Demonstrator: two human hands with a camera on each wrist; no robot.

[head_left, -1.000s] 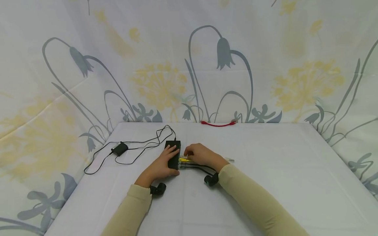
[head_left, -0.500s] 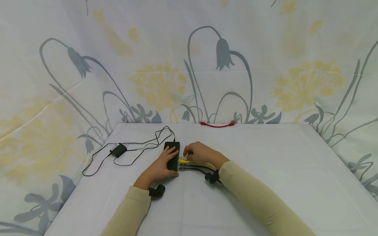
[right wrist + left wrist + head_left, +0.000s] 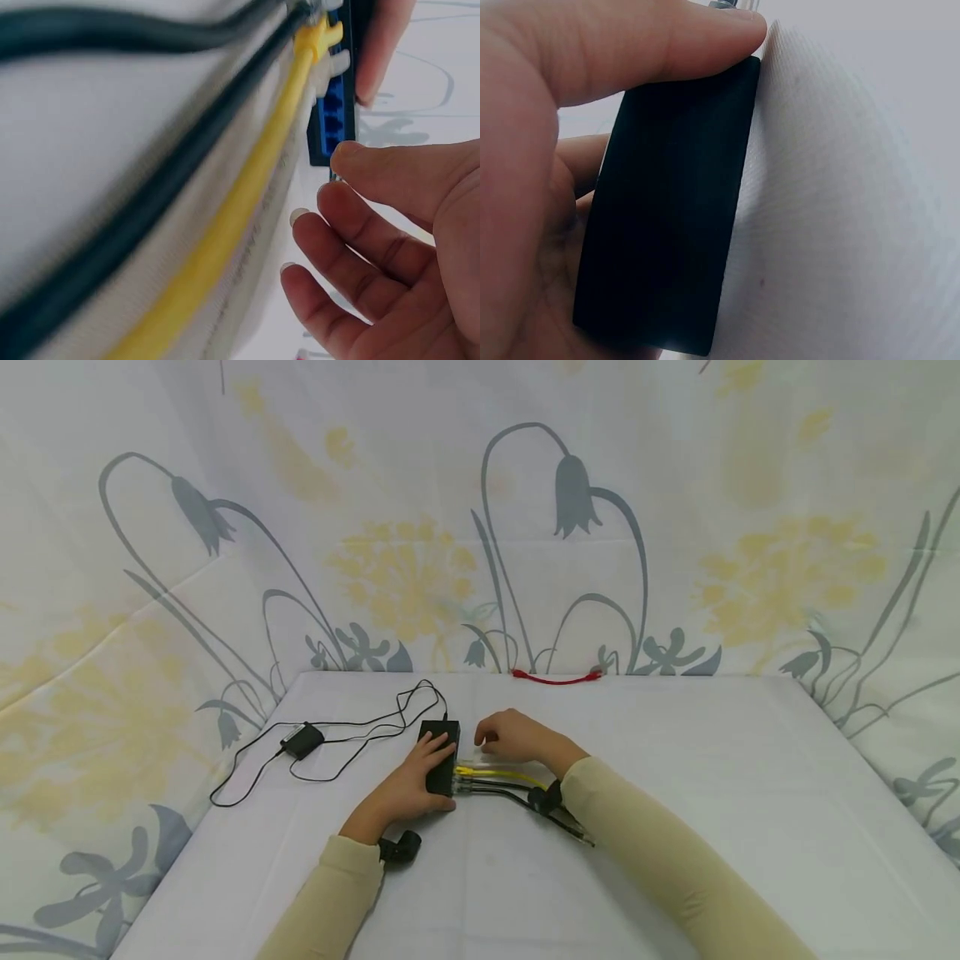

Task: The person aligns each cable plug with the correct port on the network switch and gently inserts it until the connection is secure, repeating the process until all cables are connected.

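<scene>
My left hand (image 3: 405, 789) holds a black network switch (image 3: 442, 779), its fingers spread over the top and its thumb against the near end. The left wrist view shows the thumb (image 3: 690, 45) along one end of the switch (image 3: 667, 210). Plugged into the switch's right side are a yellow network cable (image 3: 502, 773), two black cables (image 3: 161, 184) and a whitish cable (image 3: 251, 247). Beside the cables, my right hand (image 3: 521, 737) hovers with loosely bent fingers and holds nothing. In the right wrist view, blue ports (image 3: 332, 120) show just beyond its fingertips.
A black power adapter (image 3: 303, 741) lies at left, its thin cord (image 3: 367, 721) looping to the switch's far end. One short red cable (image 3: 557, 680) lies at the table's back edge. Loose cable ends (image 3: 585, 839) lie by the right sleeve. A flowered curtain (image 3: 420, 577) hangs behind the table.
My right hand has moved up and away from the plugs, uncovering more of the yellow and whitish cables. Black cable ends now show near the right sleeve. The left hand stays on the switch.
</scene>
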